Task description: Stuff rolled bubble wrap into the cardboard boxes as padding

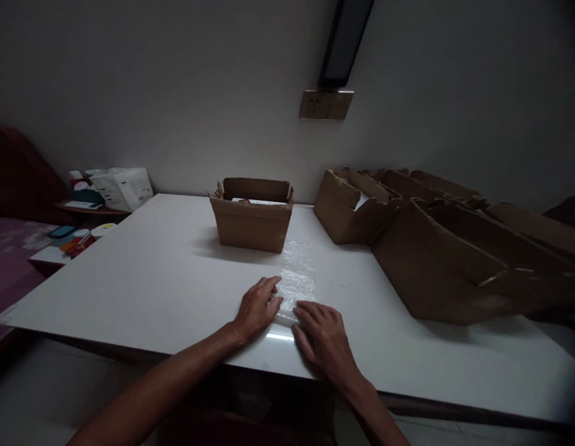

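A strip of clear bubble wrap (297, 272) lies flat on the white table (152, 272), running from the near edge toward an open cardboard box (253, 223). My left hand (257, 306) rests on the near left part of the wrap, fingers stretched out and slightly bent. My right hand (322, 334) lies flat at the wrap's near end, fingers spread. Neither hand is wrapped round anything. The box stands upright behind the wrap with its flaps up; something pale shows inside it.
Several cardboard boxes (431, 248) lie tipped in a row along the right side of the table. A low side table (90, 214) at the left carries a white box, bottles and small items. A wall socket (325, 104) sits above.
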Demonstrator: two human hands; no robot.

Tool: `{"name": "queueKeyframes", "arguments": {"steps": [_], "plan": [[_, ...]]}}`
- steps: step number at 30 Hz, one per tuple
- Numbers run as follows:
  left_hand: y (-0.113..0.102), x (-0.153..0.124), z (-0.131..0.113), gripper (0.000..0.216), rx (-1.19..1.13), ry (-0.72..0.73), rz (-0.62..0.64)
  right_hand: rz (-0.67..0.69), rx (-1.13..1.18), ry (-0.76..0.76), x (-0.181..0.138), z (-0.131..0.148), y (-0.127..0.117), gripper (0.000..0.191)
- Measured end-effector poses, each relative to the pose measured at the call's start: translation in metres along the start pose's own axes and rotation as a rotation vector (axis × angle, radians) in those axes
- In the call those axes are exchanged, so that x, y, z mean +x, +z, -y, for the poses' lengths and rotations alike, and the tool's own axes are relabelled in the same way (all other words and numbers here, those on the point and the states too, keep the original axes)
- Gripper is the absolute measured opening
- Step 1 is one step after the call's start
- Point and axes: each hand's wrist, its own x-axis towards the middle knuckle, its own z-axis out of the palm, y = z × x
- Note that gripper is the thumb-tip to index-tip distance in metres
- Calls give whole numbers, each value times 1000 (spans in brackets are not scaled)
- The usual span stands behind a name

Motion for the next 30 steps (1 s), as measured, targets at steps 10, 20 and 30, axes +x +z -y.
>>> {"name": "queueKeyframes", "arguments": {"steps": [10,20,30], "plan": [[-21,-38,-22,49,30,33,168,23,228,63,-7,4,-14,18],[-14,-21,-17,42,189,22,80,92,20,-52,-11,7,-21,27],[-29,-48,-23,45,103,28,243,83,218,44,-19,5,-19,32]]}}
